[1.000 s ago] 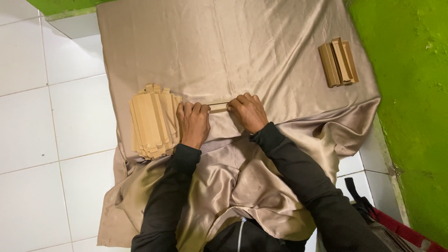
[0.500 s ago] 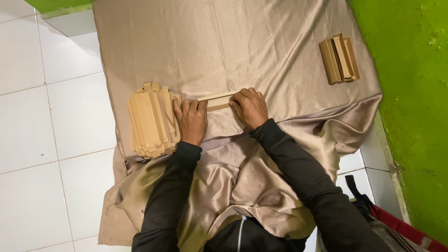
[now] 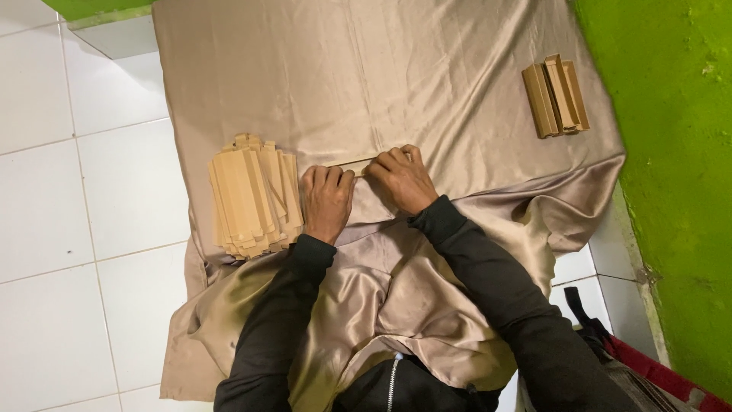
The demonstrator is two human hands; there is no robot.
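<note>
Setting: white tiled floor (image 3: 69, 229), bright green wall (image 3: 671, 191) along the right side; a tan satin cloth (image 3: 366, 76) spread over the floor, its near edge bunched and rumpled over the person's lap.

Item 1: narrow tan cardboard strip (image 3: 352, 165), lying flat near the middle of the cloth, mostly covered by fingers. Left hand (image 3: 326, 200) rests palm-down on its left end, fingers together and pressing. Right hand (image 3: 400, 177) curls over its right end, fingertips bent down on the strip's far edge; the hold looks like pressing a fold flat against the cloth.

Item 2: loose fanned stack of flat strips (image 3: 252, 194), by the cloth's left edge, just beside the left hand, within easy reach.

Item 3: small neat bundle of folded pieces (image 3: 557, 95), near the cloth's far right corner, well apart from the hands.
</note>
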